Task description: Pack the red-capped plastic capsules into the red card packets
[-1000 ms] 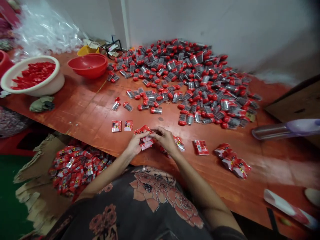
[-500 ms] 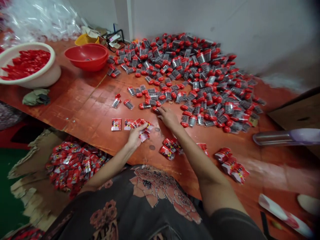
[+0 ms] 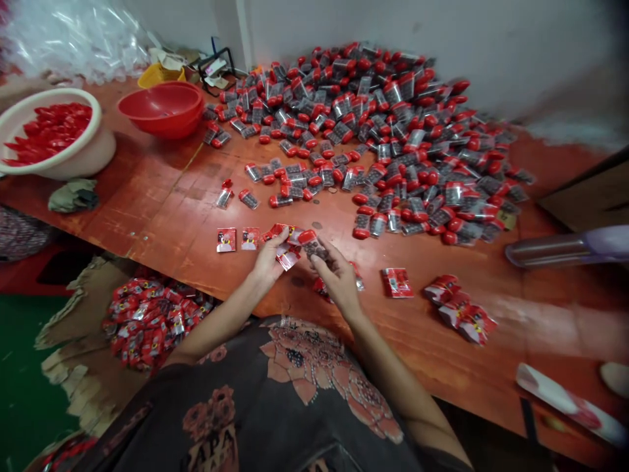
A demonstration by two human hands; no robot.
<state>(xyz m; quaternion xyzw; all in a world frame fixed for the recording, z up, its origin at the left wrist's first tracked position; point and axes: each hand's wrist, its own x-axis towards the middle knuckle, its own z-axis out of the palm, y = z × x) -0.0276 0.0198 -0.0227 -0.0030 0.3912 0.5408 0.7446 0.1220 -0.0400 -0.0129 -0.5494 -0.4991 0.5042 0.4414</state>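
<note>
My left hand [image 3: 265, 262] is closed on several red printed packets [image 3: 287, 257] fanned out past its thumb. Pinched in my right hand [image 3: 340, 278] is a small clear container [image 3: 311, 245] with a red cap and dark contents, its capped end close beside the packets. More red packets [image 3: 322, 288] lie on the table, partly hidden behind my right hand. Left of my hands, a flat red packet [image 3: 227, 240] and a second packet [image 3: 250, 238] lie side by side. Beyond my hands spreads a big heap of red-capped containers [image 3: 383, 131].
At the left stand a white basin [image 3: 107, 144] of red pieces, a red bowl [image 3: 162, 115] and a crumpled cloth [image 3: 73, 196]. Below the table edge, a carton [image 3: 78, 328] holds many red packets. Rightward lie a red stack [image 3: 398, 282], fanned packets [image 3: 462, 311] and a clear tube [image 3: 545, 250].
My right hand has picked up a red-capped container from the heap's near edge and brought it back beside the packets. My left hand still holds its packets.
</note>
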